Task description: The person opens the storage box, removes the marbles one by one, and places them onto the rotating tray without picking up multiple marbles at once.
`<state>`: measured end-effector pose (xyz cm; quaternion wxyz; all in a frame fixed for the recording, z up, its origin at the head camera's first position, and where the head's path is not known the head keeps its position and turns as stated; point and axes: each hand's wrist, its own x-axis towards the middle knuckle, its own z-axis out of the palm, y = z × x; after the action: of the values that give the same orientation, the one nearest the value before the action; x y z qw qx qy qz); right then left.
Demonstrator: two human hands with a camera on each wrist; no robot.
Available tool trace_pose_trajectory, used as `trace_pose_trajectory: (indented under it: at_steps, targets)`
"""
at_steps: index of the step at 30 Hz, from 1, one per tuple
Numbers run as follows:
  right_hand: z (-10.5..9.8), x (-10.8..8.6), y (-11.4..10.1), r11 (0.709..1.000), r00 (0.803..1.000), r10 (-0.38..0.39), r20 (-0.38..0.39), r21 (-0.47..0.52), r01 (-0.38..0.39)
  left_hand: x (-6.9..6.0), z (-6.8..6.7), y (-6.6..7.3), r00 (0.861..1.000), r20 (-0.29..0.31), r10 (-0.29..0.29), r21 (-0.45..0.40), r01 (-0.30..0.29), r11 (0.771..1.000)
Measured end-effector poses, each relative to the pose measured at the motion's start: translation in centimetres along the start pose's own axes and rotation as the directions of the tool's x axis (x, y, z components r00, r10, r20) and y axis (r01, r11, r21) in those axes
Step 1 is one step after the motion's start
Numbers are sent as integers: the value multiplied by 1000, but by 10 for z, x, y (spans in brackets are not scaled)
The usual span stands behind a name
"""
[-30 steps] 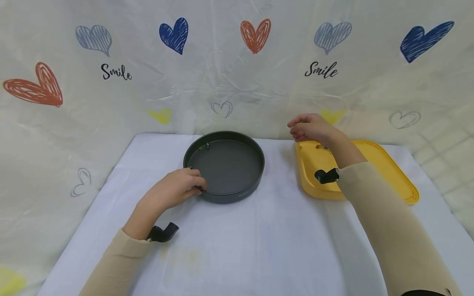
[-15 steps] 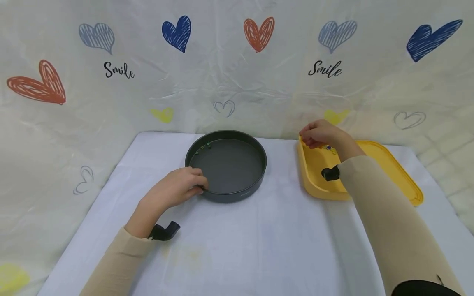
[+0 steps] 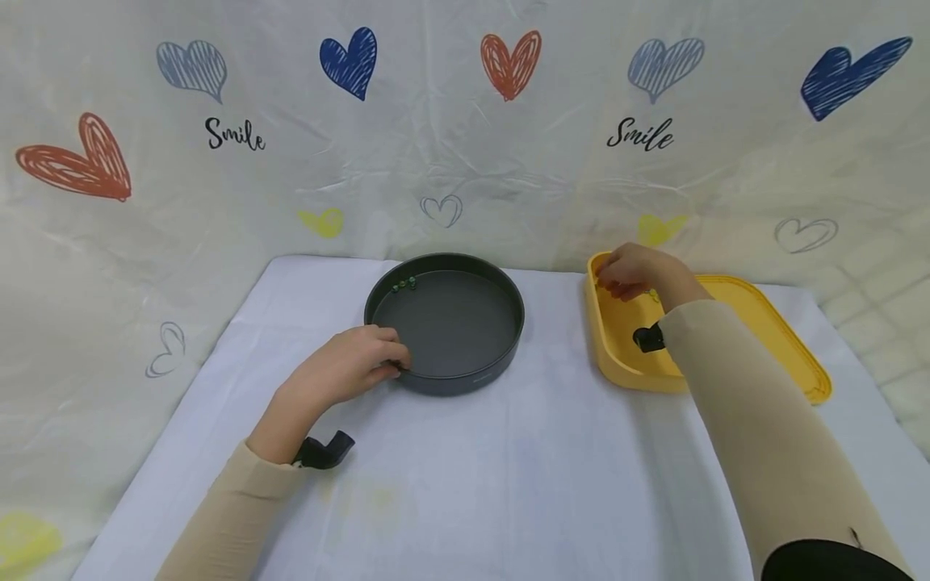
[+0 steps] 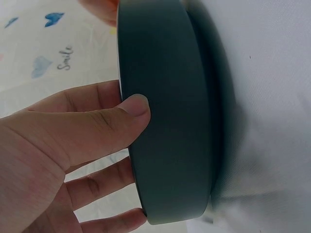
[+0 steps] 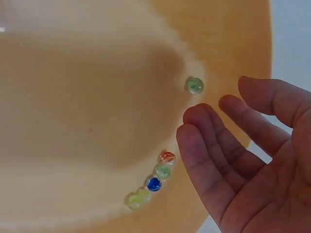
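Observation:
My left hand [image 3: 352,361] grips the near-left rim of a round dark grey pan [image 3: 458,323]. In the left wrist view the thumb presses the pan's outer wall [image 4: 167,145], while the other fingers go over the rim. A few green marbles [image 3: 404,285] lie inside the pan along its far-left wall. Over the far-left corner of a yellow box [image 3: 613,355] is my right hand [image 3: 643,270]. Its fingers are slightly bent and hold nothing. Near the fingertips lies a green marble [image 5: 195,85]. Several marbles, among them a blue one [image 5: 154,183], line the box's curved edge.
A yellow lid [image 3: 770,339] lies to the right of the box, partly behind the right sleeve. White cloth [image 3: 465,476] covers the table. A sheet with printed hearts [image 3: 511,64] hangs behind it.
My right hand has come down and slightly right, from above the yellow box's far edge into its corner. The marbles in the pan have shifted a little. My left hand keeps its hold.

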<state>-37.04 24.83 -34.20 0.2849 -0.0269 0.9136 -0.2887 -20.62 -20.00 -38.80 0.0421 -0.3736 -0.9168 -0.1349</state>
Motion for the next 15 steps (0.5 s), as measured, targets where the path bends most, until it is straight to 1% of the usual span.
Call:
trace_pose_trajectory:
  at_steps: [5, 9, 15]
  targets:
    - [4, 2, -1, 1000, 1000, 0, 17, -3, 0, 0, 0, -1, 1000, 0, -1, -1, 1, 1000]
    - [6, 7, 0, 1000, 1000, 13, 20, -14, -12, 0, 0, -1, 1000, 7, -12, 1, 12, 1000]
    - [9, 13, 2, 998, 999, 25, 31, -57, -24, 1, 0, 0, 1000, 2, -2, 1, 2, 1000]
